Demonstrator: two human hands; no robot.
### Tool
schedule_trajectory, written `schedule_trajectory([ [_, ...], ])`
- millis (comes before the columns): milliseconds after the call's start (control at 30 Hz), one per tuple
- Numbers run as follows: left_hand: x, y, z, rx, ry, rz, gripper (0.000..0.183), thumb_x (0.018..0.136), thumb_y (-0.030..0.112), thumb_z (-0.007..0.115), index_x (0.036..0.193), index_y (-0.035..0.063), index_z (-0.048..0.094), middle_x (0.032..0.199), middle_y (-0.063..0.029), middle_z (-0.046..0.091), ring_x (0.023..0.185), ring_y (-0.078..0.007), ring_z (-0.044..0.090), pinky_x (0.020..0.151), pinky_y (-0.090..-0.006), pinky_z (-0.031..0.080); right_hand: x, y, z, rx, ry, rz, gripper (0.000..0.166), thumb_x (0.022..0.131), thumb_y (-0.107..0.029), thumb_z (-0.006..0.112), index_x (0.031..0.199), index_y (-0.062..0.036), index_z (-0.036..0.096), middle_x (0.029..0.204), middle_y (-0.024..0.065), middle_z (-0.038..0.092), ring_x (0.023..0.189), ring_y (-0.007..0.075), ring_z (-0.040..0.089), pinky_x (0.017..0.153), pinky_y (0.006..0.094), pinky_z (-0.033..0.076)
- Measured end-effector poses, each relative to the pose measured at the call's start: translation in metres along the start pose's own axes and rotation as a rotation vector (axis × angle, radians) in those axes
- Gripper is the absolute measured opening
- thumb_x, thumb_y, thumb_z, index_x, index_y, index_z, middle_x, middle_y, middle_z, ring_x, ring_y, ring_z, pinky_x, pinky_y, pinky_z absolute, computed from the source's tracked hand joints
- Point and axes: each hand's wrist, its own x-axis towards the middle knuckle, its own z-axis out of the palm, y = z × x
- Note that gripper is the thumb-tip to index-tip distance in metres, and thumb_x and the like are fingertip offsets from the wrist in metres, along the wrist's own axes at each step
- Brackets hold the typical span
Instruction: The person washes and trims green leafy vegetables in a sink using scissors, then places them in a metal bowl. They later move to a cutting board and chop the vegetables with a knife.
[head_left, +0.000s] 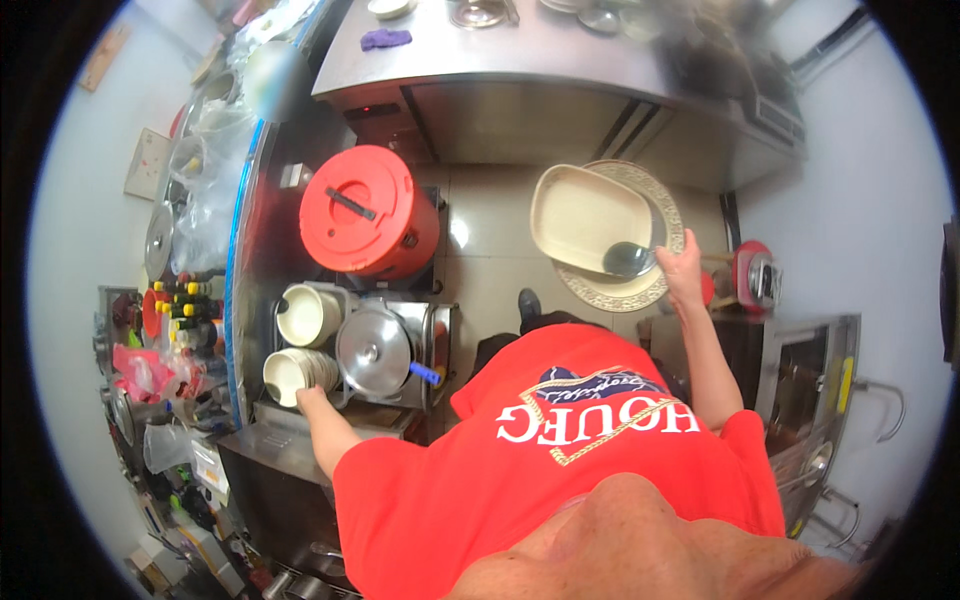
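My left hand (311, 396) is at the near rim of a stack of cream bowls (282, 376), gripping its side; most of the fingers are hidden. Just beyond stands another stack of cream bowls (301, 318). To the right, my right hand (679, 268) holds a large round plate (604, 294) with a patterned rim by its edge. On that plate rests a cream rectangular dish (585, 214). A dark rounded patch shows on the dish near my fingers; whether it is printed or a separate thing, I cannot tell.
Beside the bowls sits a steel lidded pot (373, 351) with a blue-covered handle. A red lidded bucket (360, 210) stands farther off. Ahead is a steel counter (510, 56) bearing a purple cloth (386, 39). Steel cabinets (806, 375) stand at right; bottles (184, 300) crowd the left.
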Motion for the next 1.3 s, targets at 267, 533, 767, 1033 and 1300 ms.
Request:
schedule_trajectory([
  [267, -0.328, -0.027, 0.179, 0.549, -1.078, 0.013, 0.034, 0.089, 0.027, 0.052, 0.117, 0.0075, 0.047, 0.102, -0.0113, 0.060, 0.077, -0.0175, 0.060, 0.069, -0.0297, 0.049, 0.147, -0.015, 0.102, -0.091, -0.167, -0.037, 0.032, 0.069, 0.002, 0.053, 0.101, 0.0020, 0.050, 0.091, 0.0078, 0.058, 0.080, 0.0135, 0.054, 0.074, 0.0268, 0.045],
  [533, -0.436, -0.027, 0.381, 0.966, -1.667, 0.338, 0.035, 0.083, 0.022, 0.061, 0.111, 0.0009, 0.055, 0.083, -0.0041, 0.061, 0.068, -0.0087, 0.056, 0.058, -0.0217, 0.047, 0.252, -0.036, 0.225, -0.105, -0.484, -0.018, 0.029, 0.069, 0.002, 0.051, 0.098, 0.0011, 0.049, 0.091, 0.0084, 0.057, 0.081, 0.0141, 0.053, 0.074, 0.0272, 0.044],
  [767, -0.395, 0.010, 0.483, 0.982, -1.472, 0.650, 0.016, 0.071, 0.008, 0.058, 0.081, -0.0050, 0.058, 0.060, -0.0118, 0.060, 0.052, -0.0165, 0.061, 0.048, -0.0286, 0.048, 0.342, -0.041, 0.330, -0.240, -0.578, 0.007, 0.033, 0.068, 0.005, 0.049, 0.101, 0.0022, 0.048, 0.094, 0.0076, 0.054, 0.085, 0.0153, 0.052, 0.078, 0.0272, 0.042],
  [1033, -0.318, 0.073, 0.546, 0.383, -1.173, 0.144, 0.031, 0.077, 0.000, 0.053, 0.106, -0.0017, 0.043, 0.085, -0.0090, 0.060, 0.064, -0.0153, 0.062, 0.053, -0.0254, 0.053, 0.402, -0.036, 0.437, -0.056, -0.618, 0.154, 0.037, 0.070, 0.006, 0.048, 0.107, 0.0026, 0.044, 0.100, 0.0103, 0.053, 0.087, 0.0169, 0.053, 0.079, 0.0280, 0.043],
  [1300, -0.215, 0.123, 0.682, -0.247, -0.878, 0.047, 0.036, 0.079, -0.006, 0.047, 0.114, -0.0026, 0.045, 0.101, -0.0164, 0.057, 0.083, -0.0256, 0.062, 0.064, -0.0300, 0.056, 0.430, -0.035, 0.512, -0.112, -0.655, 0.253, 0.043, 0.070, 0.005, 0.049, 0.112, 0.0038, 0.043, 0.102, 0.0104, 0.054, 0.087, 0.0168, 0.053, 0.079, 0.0276, 0.043],
])
